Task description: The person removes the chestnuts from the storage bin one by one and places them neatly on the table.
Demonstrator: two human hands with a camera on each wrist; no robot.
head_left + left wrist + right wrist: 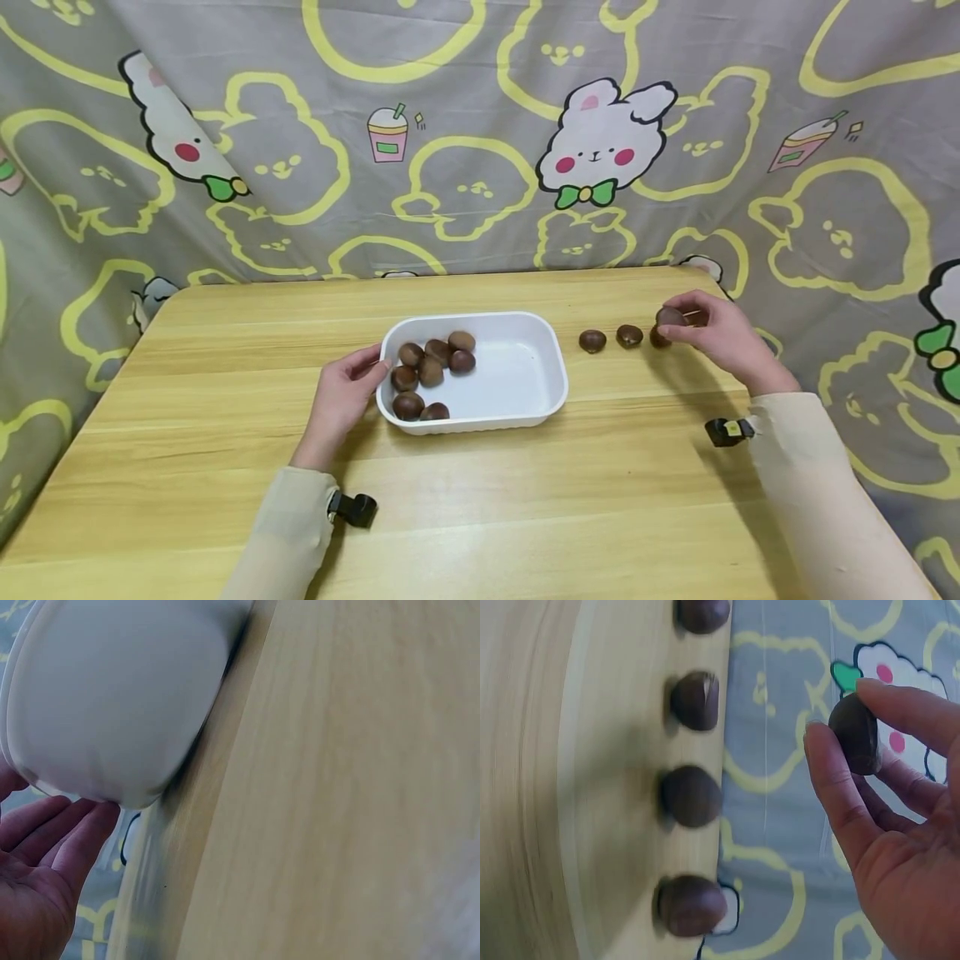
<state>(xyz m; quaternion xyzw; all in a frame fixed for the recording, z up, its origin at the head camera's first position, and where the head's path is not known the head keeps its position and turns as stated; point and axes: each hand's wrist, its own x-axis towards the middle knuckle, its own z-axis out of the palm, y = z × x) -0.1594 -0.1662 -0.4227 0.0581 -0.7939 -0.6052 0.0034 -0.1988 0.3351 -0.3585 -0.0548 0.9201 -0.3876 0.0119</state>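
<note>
A white plastic tray (517,387) stands on the table with several brown chestnuts (431,371) gathered in its left half. My left hand (341,402) grips the tray's left end, thumb over the rim and fingers against the outer wall. In the left wrist view, the fingers (86,836) touch the tray's outside near its base. My right hand (716,337) pinches one chestnut (855,735) between thumb and fingertips, held above the table. Under and beside it, more chestnuts (691,796) lie in a row; the right hand partly hides this row in the head view.
The chestnut row, with a chestnut (592,341) at its left end, runs right of the tray along the far part of the wooden table (480,508). A grey patterned curtain (480,108) hangs close behind the table's back edge and along its sides.
</note>
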